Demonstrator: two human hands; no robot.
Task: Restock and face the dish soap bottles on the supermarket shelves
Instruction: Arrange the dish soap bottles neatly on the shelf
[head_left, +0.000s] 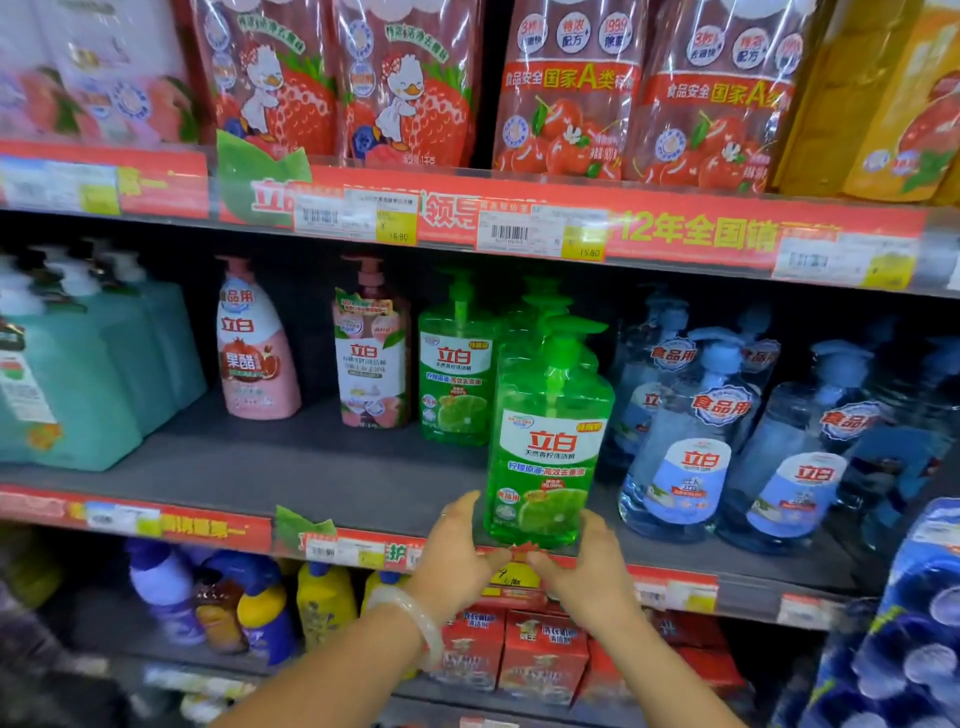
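The middle shelf (291, 467) is a dark grey board with a red price strip along its front edge. At its left end stand teal pump bottles (88, 374) packed side by side; at its right end are clear blue pump bottles (691, 457) in rows. Between them, well back, stand a pink pump bottle (254, 348), a peach-labelled pump bottle (371, 358) and a row of green dish soap bottles (457, 364) running front to back. The front green dish soap bottle (545, 447) stands upright at the shelf's front lip, label outward, filled with clear green liquid.

Both forearms reach up from below. The left hand (457, 551) cups the bottle's lower left corner, fingers curled against its side, a pale bangle (415, 623) on the wrist. The right hand (592, 566) holds the lower right corner, thumb towards the base. Above hang red refill pouches (415, 78); below sit red cartons (540, 654) and yellow bottles (324, 597).
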